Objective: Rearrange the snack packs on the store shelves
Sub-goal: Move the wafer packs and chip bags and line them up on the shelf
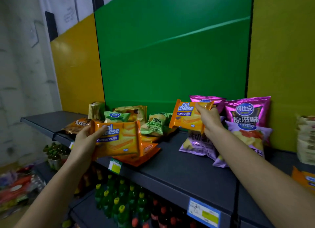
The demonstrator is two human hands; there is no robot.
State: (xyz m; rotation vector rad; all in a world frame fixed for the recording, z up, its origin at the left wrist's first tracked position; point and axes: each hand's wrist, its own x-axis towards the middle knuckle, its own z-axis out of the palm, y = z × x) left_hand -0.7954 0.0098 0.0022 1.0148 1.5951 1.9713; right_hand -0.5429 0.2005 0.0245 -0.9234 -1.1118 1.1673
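My left hand (86,139) grips an orange Cal Cheese wafer pack (121,139) by its left edge, held above the front of the dark shelf (179,166). A second orange Cal Cheese wafer pack (185,115) is raised over the shelf's middle, with my right hand (210,118) holding its right side. Behind the left pack lie green chip bags (155,125), a gold bag (134,111) and a brown bag (76,124). An orange pack (144,154) lies flat under the left pack. Magenta chip bags (247,111) and lilac chip bags (197,144) stand to the right.
A green back panel (170,57) rises behind the shelf, with yellow panels at both sides. Price tags (203,212) hang on the shelf's front edge. Green and red bottles (122,202) fill the lower shelf. More packs sit at the far right (306,139) and on the floor at left.
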